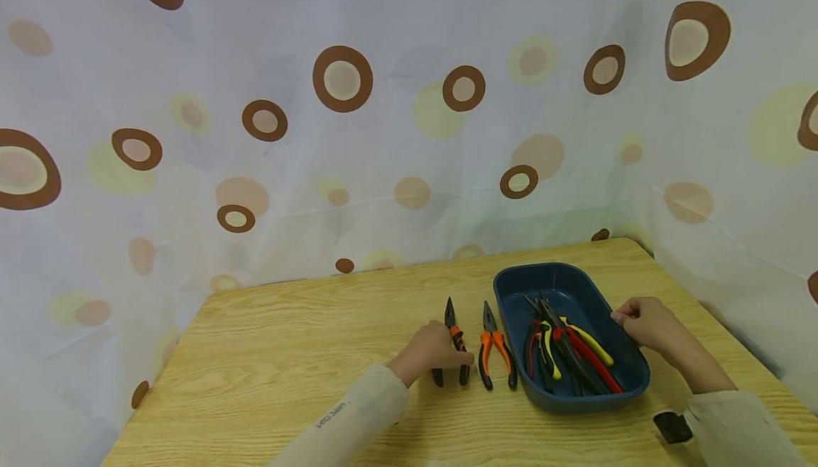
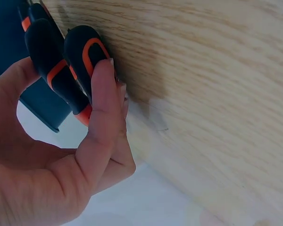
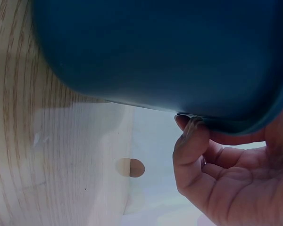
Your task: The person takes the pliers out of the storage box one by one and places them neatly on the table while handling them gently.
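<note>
With several pliers [image 1: 571,355] inside the tray [image 1: 575,404] your right hand [image 1: 652,325] pinches, two remain out: the black-and-orange pair [image 1: 456,337] your left hand [image 1: 434,348] grips and the orange-handled pair [image 1: 486,345] right of it.

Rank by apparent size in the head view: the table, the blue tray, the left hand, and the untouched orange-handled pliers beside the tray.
1. Table
2. Blue tray
3. Left hand and orange-handled pliers: too alike in size to rank.
</note>
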`<state>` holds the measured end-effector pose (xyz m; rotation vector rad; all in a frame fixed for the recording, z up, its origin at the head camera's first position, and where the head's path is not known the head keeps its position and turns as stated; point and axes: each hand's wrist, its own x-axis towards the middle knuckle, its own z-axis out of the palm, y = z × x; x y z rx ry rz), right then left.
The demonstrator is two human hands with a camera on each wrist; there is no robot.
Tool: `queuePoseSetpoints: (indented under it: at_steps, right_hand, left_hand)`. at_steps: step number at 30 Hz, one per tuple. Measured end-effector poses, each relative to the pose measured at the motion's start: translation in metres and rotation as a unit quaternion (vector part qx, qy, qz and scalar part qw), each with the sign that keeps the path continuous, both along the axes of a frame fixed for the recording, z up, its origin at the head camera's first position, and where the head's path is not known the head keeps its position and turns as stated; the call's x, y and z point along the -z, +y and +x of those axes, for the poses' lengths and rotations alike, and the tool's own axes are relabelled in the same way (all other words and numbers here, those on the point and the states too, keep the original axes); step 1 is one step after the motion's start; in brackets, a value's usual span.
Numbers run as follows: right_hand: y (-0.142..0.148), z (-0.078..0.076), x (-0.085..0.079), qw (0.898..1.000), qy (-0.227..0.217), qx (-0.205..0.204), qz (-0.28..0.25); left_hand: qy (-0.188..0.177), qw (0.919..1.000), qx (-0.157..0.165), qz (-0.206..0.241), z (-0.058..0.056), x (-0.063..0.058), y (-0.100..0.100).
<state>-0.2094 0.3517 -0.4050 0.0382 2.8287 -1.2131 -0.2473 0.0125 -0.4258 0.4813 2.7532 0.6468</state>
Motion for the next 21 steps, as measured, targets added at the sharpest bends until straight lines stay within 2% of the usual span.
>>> queuePoseSetpoints:
  at_steps: [8, 17, 21]
  right_hand:
    - [0.0003, -0.0002, 0.0000, 1.000, 0.003, 0.001, 0.002]
    - [-0.0001, -0.0008, -0.0008, 1.000, 0.003, 0.001, 0.005]
    - [-0.0002, -0.0006, -0.0015, 1.000, 0.003, -0.001, 0.007]
  left_hand:
    - [0.003, 0.9999, -0.002, -0.016, -0.0014, 0.0051, 0.0034]
    - [0.053, 0.9961, 0.017, -0.069, 0.0060, -0.0012, 0.0079]
    - [0.061, 0.9947, 0.023, -0.080, 0.0076, -0.0009, 0.0089]
